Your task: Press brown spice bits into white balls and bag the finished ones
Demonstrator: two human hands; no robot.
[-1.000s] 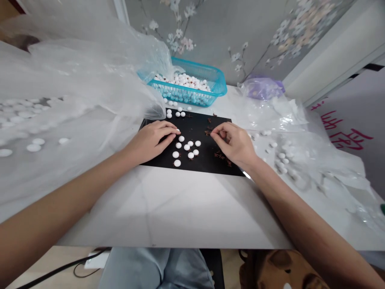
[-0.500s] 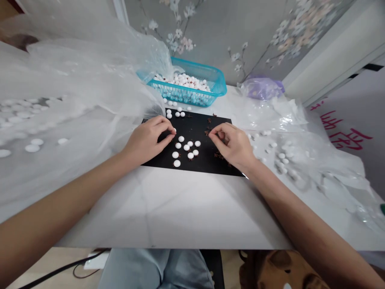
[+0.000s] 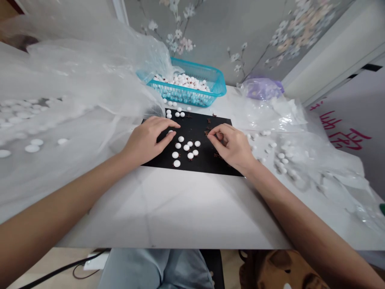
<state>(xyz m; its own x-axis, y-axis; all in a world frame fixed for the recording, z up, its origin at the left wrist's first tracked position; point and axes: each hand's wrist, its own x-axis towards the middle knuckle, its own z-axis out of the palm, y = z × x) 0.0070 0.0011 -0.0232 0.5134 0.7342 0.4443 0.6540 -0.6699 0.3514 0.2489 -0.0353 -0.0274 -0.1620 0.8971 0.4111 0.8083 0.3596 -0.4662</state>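
head view: your left hand (image 3: 147,138) rests palm down on the left part of the black mat (image 3: 207,162), index finger stretched out and thumb below it, with one white disc (image 3: 170,132) showing between the two; whether the fingers actually pinch it cannot be told. just right of that hand a loose cluster of white discs (image 3: 185,149) lies on the mat, some with small brown bits beside them. your right hand (image 3: 233,145) sits on the mat's right part, thumb and fingertips drawn together next to the brown pieces (image 3: 207,131); what they pinch, if anything, is too small to tell. more white discs lie along the mat's far edge, near a blue basket (image 3: 218,86) filled with the same discs. clear plastic sheeting (image 3: 75,100) covers the table (image 3: 180,208) to your left, a crumpled clear bag (image 3: 300,156) with discs lies to your right.
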